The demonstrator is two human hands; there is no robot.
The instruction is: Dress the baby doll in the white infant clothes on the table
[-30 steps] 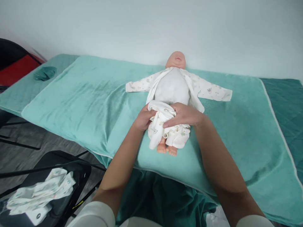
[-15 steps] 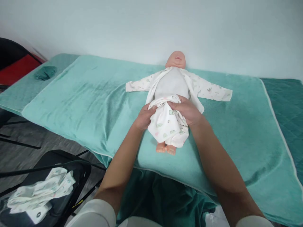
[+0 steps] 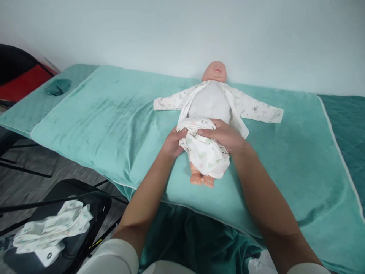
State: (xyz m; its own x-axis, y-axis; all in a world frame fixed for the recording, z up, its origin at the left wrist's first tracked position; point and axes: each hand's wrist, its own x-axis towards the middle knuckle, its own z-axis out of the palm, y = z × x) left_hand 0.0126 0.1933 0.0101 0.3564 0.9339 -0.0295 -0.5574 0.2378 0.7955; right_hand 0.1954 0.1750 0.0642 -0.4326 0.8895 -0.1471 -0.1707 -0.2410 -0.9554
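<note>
A baby doll (image 3: 214, 71) lies on its back on a green massage table, head toward the wall and bare feet toward me. It wears an open white printed jacket (image 3: 252, 106) with the sleeves spread wide over a plain pale torso. Over its lower body are small white printed pants (image 3: 209, 158), bunched up. My left hand (image 3: 174, 141) grips the bunched fabric at one side, thumb on top. On the other side my right hand (image 3: 224, 135) pinches the same pants, its thumb across the folds. The fingers beneath the cloth are partly hidden.
The green table cover (image 3: 108, 114) stretches to both sides, with a face hole (image 3: 58, 87) at the far left. Folded printed clothes (image 3: 53, 226) lie on a black chair (image 3: 71, 247) at lower left. A red and black chair (image 3: 23, 82) stands beyond; a white wall runs behind.
The pants' cloth has shifted and bunched up more, uncovering more of the doll's leg on the left. My right thumb has slid slightly left. The view has moved a little.
</note>
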